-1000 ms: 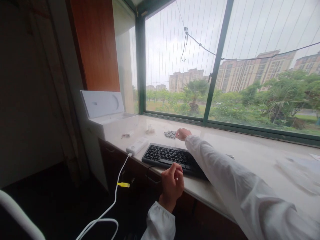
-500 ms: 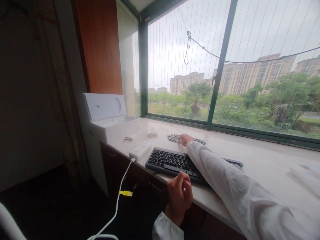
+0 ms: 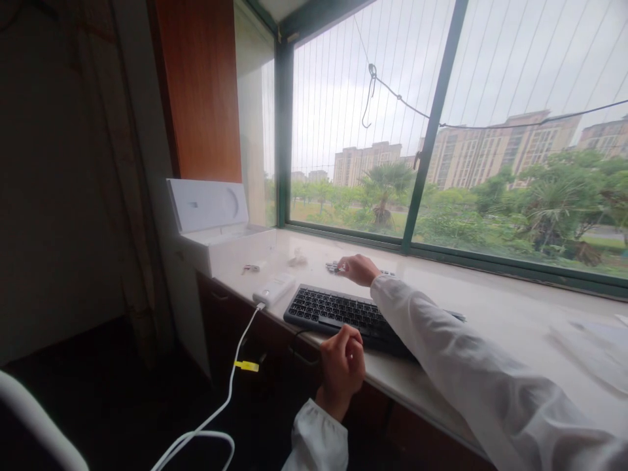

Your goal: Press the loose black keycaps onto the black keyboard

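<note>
Keyboard on the tabletop: your right hand rests just behind it on loose keycaps, finger grip unclear, left hand curled shut at its front edge.

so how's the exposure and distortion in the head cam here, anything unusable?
Head view: strongly backlit by the window, sky near blown out; room left of the white box is nearly black. Keyboard legends are too small to read. Wide-angle bending at the edges. Left hand and right hand dim but distinct.
</note>
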A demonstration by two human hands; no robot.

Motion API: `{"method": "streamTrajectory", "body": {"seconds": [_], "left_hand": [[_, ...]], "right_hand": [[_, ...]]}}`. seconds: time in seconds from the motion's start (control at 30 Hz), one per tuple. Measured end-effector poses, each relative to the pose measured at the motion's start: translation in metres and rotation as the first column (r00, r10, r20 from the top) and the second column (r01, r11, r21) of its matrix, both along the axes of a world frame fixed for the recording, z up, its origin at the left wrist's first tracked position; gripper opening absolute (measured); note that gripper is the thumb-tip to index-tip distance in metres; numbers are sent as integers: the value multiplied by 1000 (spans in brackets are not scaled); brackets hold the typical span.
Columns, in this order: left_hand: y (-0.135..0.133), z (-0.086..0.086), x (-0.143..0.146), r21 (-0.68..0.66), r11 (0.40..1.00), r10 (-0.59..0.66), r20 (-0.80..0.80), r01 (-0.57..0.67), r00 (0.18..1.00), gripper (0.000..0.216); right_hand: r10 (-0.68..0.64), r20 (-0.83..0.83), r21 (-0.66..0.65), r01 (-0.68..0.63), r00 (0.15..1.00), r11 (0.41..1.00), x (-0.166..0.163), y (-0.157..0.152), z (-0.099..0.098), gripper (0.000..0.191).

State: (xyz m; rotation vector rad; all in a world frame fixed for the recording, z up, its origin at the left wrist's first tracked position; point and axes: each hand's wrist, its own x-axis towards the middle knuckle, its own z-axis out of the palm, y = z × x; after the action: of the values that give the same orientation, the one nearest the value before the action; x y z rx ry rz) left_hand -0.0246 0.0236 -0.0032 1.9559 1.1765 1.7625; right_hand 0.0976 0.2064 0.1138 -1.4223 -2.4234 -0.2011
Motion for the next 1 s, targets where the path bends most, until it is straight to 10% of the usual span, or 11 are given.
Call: {"method": "streamTrajectory", "body": {"seconds": [0.23,0.47,1.0], "left_hand": [[-6,18,-6,-66,998,6,75,-1,997,23],[-8,21,-40,-177,954,267,137,-242,954,23],[-2,18,-85,-268,843,374,-329,-466,867,39]], "right_hand": [[230,16,68,-231,973,971,-13,-56,20,25],[302,33,-11,-302,953,953,-23,-84,18,26],[295,-99,-312,-311,951,898,-49,-82,-21,25]]}}
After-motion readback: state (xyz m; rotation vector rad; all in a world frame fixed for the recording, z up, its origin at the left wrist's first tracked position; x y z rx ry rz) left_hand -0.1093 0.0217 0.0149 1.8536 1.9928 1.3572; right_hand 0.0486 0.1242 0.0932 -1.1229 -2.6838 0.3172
